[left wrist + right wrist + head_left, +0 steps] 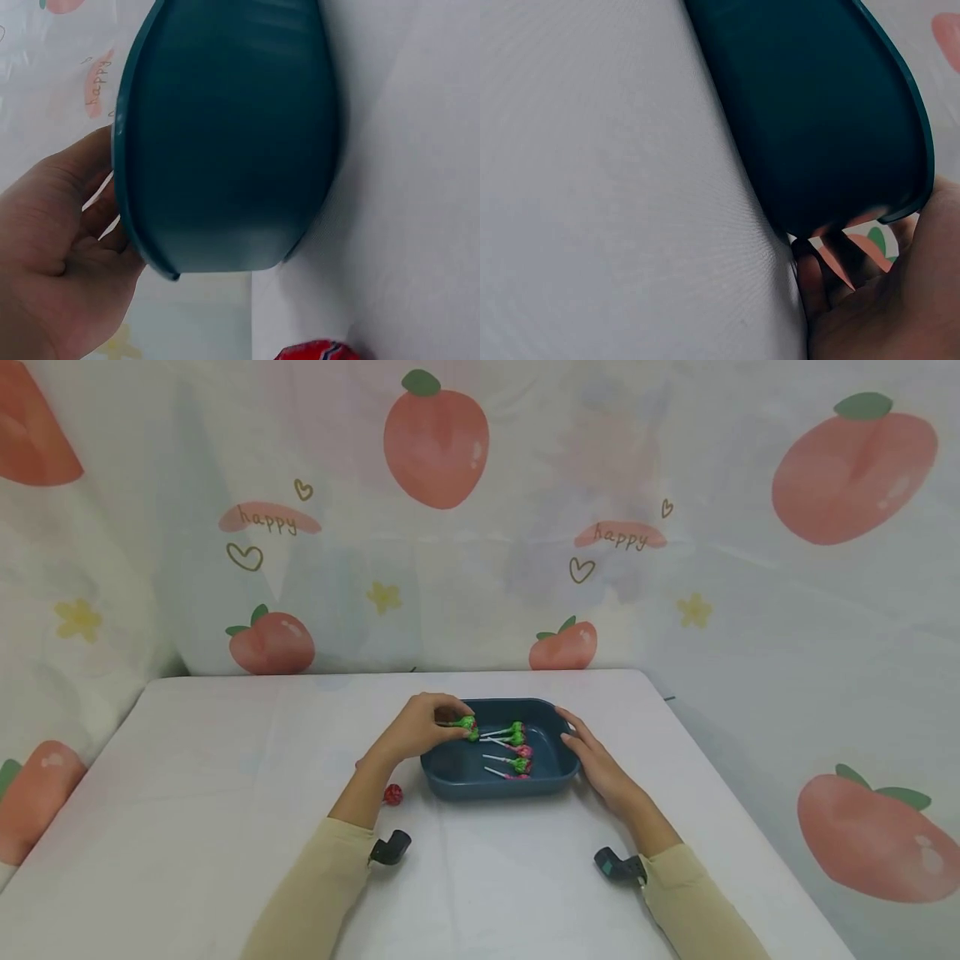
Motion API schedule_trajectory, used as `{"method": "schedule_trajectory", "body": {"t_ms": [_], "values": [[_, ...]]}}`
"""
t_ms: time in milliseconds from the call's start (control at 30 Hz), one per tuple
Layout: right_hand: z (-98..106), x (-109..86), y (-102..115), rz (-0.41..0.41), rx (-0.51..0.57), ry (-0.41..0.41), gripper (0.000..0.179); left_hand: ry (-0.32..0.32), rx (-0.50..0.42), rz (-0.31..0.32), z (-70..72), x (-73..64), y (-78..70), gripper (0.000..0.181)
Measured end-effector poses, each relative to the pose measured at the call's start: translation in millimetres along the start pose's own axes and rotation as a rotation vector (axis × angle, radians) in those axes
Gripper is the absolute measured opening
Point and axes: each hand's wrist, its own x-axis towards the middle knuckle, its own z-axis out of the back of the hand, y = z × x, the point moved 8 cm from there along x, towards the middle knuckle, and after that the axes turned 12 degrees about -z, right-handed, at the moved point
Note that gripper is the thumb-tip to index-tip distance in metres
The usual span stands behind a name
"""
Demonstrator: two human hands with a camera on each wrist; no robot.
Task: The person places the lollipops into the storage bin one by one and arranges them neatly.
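A dark blue rectangular tray [480, 789] stands on the white table. Inside it lie several lollipops [519, 765] in green and pink wrappers, their white sticks pointing left. My left hand [420, 727] is over the tray's left end and pinches a green-wrapped lollipop [468, 723] between thumb and fingers. In the left wrist view, the tray wall hides those fingertips and that lollipop. My right hand [600, 767] rests against the tray's right end, fingers extended along the wall and rim. Beside the left wrist, a red-wrapped lollipop [392, 794] lies on the table, partly covered by the forearm.
The white-covered table [187, 827] extends on both sides of the tray. Behind it hangs a cloth [480, 568] printed with peaches. Each wrist wears a small black camera, one at the left sleeve [392, 848] and one at the right [619, 865].
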Motion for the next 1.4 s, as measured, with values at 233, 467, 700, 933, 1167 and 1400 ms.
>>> {"method": "schedule_trajectory", "body": {"t_ms": [233,467,700,933,1167,1400], "values": [[1.1,11.8,-13.9,-0.002,0.027,-0.006,0.053,0.05,0.02,0.03,-16.5,3.4,1.7,0.025],[2.3,27.6,-32.1,0.019,0.019,-0.026,0.053,0.058,0.067,0.069,-23.4,9.0,6.3,0.025],[1.5,26.8,-32.3,0.024,0.032,-0.023,0.053,0.039,0.165,0.105,-26.0,13.7,11.9,0.021],[1.6,27.5,-32.8,0.005,0.037,-0.02,0.053,0.077,0.281,0.127,-31.4,15.0,13.2,0.021],[1.7,28.9,-35.7,0.002,0.031,-0.029,0.053,0.108,0.428,0.166,-36.5,10.4,13.6,0.023],[1.6,26.9,-33.6,0.0,0.027,-0.032,0.053,0.108,0.47,0.165,-36.3,9.8,7.3,0.024]]}}
